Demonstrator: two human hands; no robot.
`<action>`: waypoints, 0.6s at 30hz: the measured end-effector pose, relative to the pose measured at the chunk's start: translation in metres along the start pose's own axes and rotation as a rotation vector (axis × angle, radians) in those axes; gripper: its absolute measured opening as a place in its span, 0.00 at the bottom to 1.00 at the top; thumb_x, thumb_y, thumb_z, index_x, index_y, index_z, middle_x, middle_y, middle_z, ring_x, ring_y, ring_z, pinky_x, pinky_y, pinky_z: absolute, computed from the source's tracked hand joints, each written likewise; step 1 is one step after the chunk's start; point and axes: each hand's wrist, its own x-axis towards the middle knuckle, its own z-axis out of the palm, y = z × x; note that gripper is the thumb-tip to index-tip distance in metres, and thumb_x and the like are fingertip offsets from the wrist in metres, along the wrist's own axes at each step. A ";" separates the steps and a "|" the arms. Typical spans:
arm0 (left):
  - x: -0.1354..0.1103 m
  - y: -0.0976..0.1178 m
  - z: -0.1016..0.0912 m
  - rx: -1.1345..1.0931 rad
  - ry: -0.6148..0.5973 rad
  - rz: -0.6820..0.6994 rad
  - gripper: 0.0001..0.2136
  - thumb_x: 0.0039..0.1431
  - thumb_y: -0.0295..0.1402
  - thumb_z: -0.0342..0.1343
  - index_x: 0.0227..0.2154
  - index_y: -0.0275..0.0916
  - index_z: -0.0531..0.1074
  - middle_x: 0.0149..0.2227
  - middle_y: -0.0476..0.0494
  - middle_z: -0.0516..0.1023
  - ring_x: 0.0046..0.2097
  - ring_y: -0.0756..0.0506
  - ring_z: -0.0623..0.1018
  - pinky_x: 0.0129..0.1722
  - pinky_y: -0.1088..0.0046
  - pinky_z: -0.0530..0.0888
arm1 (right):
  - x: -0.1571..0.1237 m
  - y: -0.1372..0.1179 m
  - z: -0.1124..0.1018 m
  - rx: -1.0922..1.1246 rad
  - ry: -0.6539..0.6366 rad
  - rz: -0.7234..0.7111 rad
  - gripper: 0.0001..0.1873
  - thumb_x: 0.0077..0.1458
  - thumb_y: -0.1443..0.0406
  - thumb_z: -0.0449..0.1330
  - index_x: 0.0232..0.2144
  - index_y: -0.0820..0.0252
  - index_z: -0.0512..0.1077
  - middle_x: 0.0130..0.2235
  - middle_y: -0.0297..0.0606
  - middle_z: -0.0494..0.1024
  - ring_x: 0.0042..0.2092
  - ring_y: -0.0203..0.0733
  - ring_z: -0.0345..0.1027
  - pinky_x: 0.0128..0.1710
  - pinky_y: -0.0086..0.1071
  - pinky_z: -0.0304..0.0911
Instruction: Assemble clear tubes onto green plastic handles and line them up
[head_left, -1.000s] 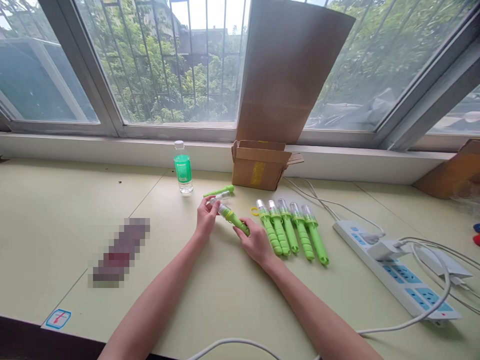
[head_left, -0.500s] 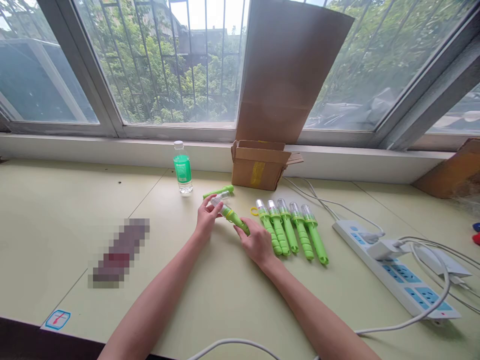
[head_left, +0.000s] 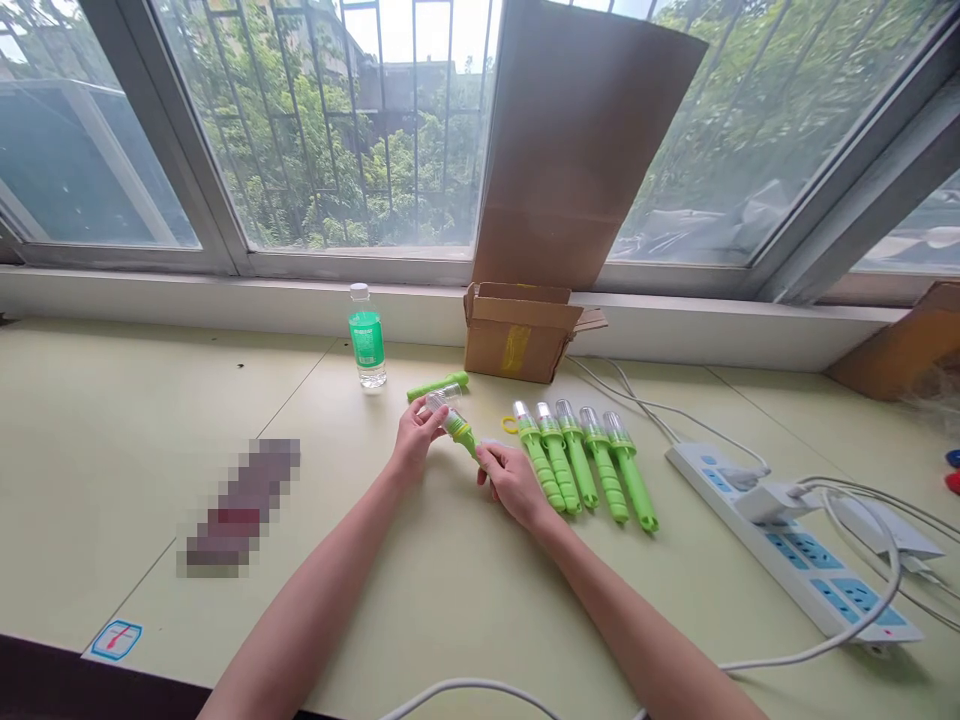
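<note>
Between my two hands is a green light stick point(head_left: 463, 437) with a clear ribbed top, held at a slant above the table. My left hand point(head_left: 417, 432) pinches its clear end, and my right hand point(head_left: 513, 480) is wrapped round the lower green handle, hiding its tip. Just behind my left fingers lie a loose green handle point(head_left: 437, 386) and what looks like another clear cover point(head_left: 450, 393). Several similar light sticks point(head_left: 592, 455) rest in a row to the right of my right hand, clear tops pointing away. A yellow ring point(head_left: 509, 425) lies at the row's left end.
A bottle with a green label point(head_left: 367, 340) and an opened cardboard box point(head_left: 517, 340) stand at the back by the window. On the right lie a white power strip point(head_left: 787, 540) and cables. A blurred-out item point(head_left: 241, 508) lies left of my arms.
My right hand has shifted its grip on the handle, with its fingers curled more tightly and the thumb higher up. My left hand keeps nearly the same place on the clear end.
</note>
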 end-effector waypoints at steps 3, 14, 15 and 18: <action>-0.001 -0.001 0.004 0.009 0.039 -0.017 0.21 0.47 0.41 0.63 0.42 0.35 0.68 0.39 0.38 0.76 0.37 0.45 0.78 0.38 0.64 0.75 | -0.001 0.002 0.004 -0.141 0.134 -0.100 0.20 0.59 0.54 0.48 0.25 0.59 0.70 0.22 0.35 0.71 0.24 0.37 0.64 0.27 0.30 0.57; -0.002 -0.002 0.005 -0.006 0.075 -0.042 0.20 0.44 0.41 0.65 0.38 0.35 0.70 0.34 0.43 0.76 0.33 0.48 0.77 0.35 0.67 0.75 | -0.002 0.006 0.006 -0.384 0.246 -0.214 0.15 0.56 0.57 0.52 0.35 0.60 0.73 0.32 0.41 0.75 0.33 0.43 0.67 0.33 0.32 0.58; -0.001 -0.002 0.004 -0.009 0.069 -0.045 0.20 0.43 0.41 0.65 0.38 0.35 0.70 0.33 0.43 0.76 0.33 0.48 0.77 0.35 0.68 0.75 | -0.001 0.004 0.006 -0.340 0.229 -0.207 0.15 0.56 0.57 0.52 0.33 0.60 0.73 0.30 0.40 0.74 0.32 0.42 0.66 0.32 0.32 0.58; 0.000 0.000 0.002 -0.024 0.037 -0.050 0.20 0.44 0.41 0.65 0.38 0.35 0.70 0.32 0.43 0.77 0.33 0.47 0.77 0.36 0.67 0.75 | -0.001 -0.002 0.005 -0.141 0.167 -0.124 0.18 0.55 0.54 0.53 0.24 0.60 0.70 0.22 0.35 0.69 0.26 0.38 0.61 0.26 0.30 0.56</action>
